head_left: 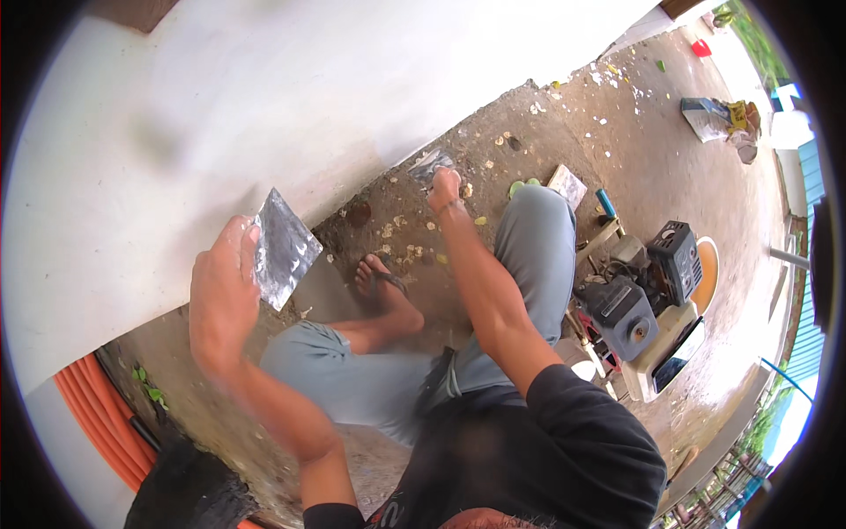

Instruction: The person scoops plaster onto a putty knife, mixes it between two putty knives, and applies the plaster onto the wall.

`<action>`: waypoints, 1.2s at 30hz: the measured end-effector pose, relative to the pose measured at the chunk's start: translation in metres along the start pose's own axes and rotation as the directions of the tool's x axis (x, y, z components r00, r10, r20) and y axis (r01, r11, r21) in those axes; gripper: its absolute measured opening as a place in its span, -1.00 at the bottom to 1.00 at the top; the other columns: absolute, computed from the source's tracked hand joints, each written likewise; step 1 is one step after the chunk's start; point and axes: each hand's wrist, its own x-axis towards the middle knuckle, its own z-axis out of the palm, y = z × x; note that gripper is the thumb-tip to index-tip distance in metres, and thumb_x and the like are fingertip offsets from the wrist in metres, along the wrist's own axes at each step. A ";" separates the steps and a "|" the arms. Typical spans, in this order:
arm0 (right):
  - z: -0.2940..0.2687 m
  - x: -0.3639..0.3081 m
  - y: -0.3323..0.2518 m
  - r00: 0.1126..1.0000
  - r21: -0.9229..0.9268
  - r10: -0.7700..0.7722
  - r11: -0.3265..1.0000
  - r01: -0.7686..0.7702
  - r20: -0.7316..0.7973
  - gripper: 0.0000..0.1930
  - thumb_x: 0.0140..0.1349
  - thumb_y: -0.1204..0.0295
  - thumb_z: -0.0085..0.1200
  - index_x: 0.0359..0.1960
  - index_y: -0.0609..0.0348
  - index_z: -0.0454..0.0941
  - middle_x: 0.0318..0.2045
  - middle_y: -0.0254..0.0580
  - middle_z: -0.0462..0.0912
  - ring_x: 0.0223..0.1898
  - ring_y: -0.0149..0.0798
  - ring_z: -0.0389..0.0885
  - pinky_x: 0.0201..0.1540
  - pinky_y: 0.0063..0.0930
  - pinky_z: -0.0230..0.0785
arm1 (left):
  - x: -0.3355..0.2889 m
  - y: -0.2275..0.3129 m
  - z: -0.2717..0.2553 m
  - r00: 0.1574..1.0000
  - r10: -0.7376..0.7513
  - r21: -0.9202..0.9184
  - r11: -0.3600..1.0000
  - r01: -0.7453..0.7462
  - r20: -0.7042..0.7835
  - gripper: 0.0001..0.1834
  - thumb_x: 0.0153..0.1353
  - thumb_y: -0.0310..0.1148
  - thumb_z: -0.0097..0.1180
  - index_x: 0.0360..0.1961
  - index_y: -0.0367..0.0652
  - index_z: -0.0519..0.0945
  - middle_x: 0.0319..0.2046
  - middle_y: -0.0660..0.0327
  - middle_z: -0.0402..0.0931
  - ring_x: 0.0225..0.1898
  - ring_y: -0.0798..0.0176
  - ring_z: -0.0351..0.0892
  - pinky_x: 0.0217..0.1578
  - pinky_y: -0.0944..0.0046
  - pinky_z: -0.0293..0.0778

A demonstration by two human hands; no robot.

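The left hand (pixel 225 286) pinches a flat, grey metal plate with white smears (pixel 289 251) between nearly closed fingers, in front of the white wall (pixel 282 106). Its long way runs up and down, one corner pointing up. The right hand (pixel 446 189) curls its fingers tight on a shiny grey metal plate (pixel 427 166), pointing at the wall, near the wall-side edge of the brown, dusty floor (pixel 643 167). That makes two plates.

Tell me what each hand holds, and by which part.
The left hand holds a flat metal plate by its left edge. The right hand grips a grey blade at its near end; finger placement is unclear.
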 end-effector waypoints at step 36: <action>-0.005 -0.311 -0.300 0.581 0.421 -0.597 0.802 0.423 0.554 -0.74 0.32 0.55 -0.11 0.01 0.41 0.41 -0.07 0.03 0.61 0.02 -0.11 0.59 0.23 -0.19 0.38 | -0.021 -0.003 0.000 0.997 0.053 0.196 0.980 -0.042 -0.055 -0.80 0.39 -0.34 -0.14 -0.23 -0.27 0.44 -0.51 -0.23 0.45 -0.37 -0.36 0.40 -0.38 -0.17 0.27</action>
